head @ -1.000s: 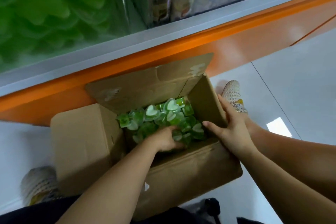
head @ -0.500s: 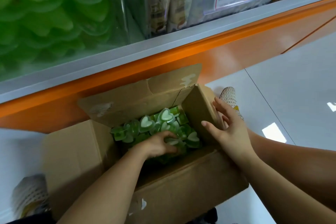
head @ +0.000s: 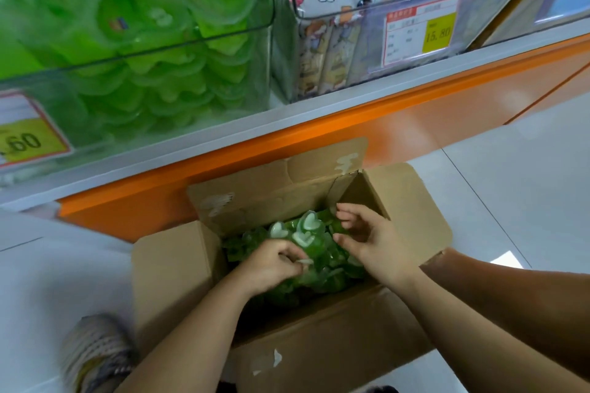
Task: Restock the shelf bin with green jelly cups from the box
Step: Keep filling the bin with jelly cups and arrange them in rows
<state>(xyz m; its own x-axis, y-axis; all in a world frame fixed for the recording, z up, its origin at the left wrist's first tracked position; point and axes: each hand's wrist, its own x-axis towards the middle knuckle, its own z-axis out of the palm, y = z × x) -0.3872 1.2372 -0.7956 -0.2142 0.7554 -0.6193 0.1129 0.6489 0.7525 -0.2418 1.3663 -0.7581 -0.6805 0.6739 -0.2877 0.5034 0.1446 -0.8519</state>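
Head view showed both my hands down in the box (head: 412, 220), which sat on the floor against the orange shelf base (head: 319, 134). My left hand (head: 271, 265) was curled tight over the cups (head: 306, 233), fingers pinched on what looked like a lid edge, though I could not tell how many cups it truly held. My right hand (head: 370, 239) was half open, fingers spread and bent, closing in on the heap from the far side and touching the top cups without gripping any yet.

The cups lay loose in the box, heart-shaped lids facing every way, the pile nearest the back wall. The bin (head: 137, 51) stood above on the shelf, already well filled with the same green cups.

As I judged it, the step was gathering a handful. To do it well, I needed to scoop with 2 hands cupped toward each other, pressing the cups between my palms instead of pinching at lids, which could peel. A modest load seemed wiser, since the cups looked slick and loose ones could spill on the lift to the bin.
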